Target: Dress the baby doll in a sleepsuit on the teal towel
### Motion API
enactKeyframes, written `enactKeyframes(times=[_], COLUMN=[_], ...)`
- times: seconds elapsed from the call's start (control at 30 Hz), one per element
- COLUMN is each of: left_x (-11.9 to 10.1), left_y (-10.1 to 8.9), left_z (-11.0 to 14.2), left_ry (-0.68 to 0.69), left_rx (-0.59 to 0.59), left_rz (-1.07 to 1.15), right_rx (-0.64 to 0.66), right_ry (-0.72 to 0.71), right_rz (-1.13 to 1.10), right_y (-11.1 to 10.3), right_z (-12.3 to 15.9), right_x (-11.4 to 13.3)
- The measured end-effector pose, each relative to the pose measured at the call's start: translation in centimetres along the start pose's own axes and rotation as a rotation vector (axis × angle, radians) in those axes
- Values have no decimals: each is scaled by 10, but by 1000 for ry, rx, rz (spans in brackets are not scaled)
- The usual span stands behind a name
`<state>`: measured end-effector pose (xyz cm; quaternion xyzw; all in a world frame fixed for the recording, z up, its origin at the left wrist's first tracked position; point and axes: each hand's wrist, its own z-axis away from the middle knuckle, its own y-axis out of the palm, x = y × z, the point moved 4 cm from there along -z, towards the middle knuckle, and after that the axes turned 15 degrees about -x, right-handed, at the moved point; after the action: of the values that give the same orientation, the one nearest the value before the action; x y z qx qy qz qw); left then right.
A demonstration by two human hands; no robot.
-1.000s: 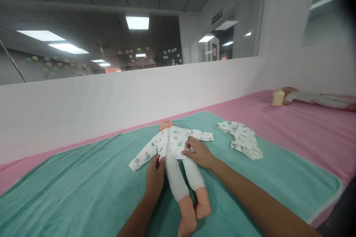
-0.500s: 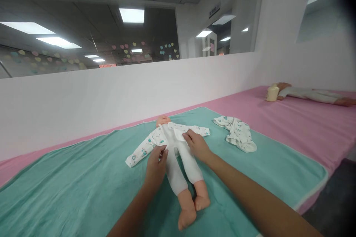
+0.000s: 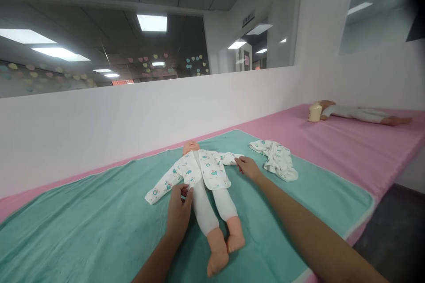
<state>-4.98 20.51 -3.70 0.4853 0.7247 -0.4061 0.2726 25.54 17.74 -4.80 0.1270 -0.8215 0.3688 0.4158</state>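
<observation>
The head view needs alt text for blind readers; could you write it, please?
A doll lies on a green blanket in an open patterned jacket, the person's left hand at the jacket's lower edge and right hand at a sleeve end. A crumpled patterned garment lies nearby; beyond, a bottle and another doll rest on pink cloth.

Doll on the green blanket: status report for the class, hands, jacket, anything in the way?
Left hand at lower edge of jacket, right hand at one sleeve; either grip unclear. Jacket on doll, front open. Crumpled garment near right forearm, apart from doll.
</observation>
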Motion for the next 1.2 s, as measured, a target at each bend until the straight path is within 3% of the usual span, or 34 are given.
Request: enactKeyframes(times=[0.1,0.17,0.3,0.4,0.47,0.57,0.67,0.8,0.97,1.03,1.1,1.2], left_x=[7,14,26,28,25,17,8,2,-4,-10,-17,-25], left_y=[-1,3,14,17,15,7,-5,-12,-8,-7,-6,-3], left_z=[-1,-1,-2,-1,0,0,-2,-3,2,6,12,21], left_ry=[-132,-142,17,104,91,-46,-127,-36,186,330,495,676], left_rx=[22,69,167,200,208,186,65,-58,-70,-84,-89,-39], left_rz=[-20,-88,-244,-277,-249,-161,-84,-119,-114,-93,-80,-86], right_rx=[66,144,385,442,417,423,515,793,1065,1003,674,117], right_ry=[-49,-124,-348,-506,-494,-454,-339,-138,-146,-159,-209,-262], right_rz=[92,122,79,37,27,-21,-79,-104,-86,-68,21,220], right_y=[7,17,37,42,43,41,36,24,15,16,12,-14], right_z=[0,6,29,43,46,45,40,42,54,52,38,22], right_x=[-9,-2,28,46,50,51,46,40,43,39,30,6])
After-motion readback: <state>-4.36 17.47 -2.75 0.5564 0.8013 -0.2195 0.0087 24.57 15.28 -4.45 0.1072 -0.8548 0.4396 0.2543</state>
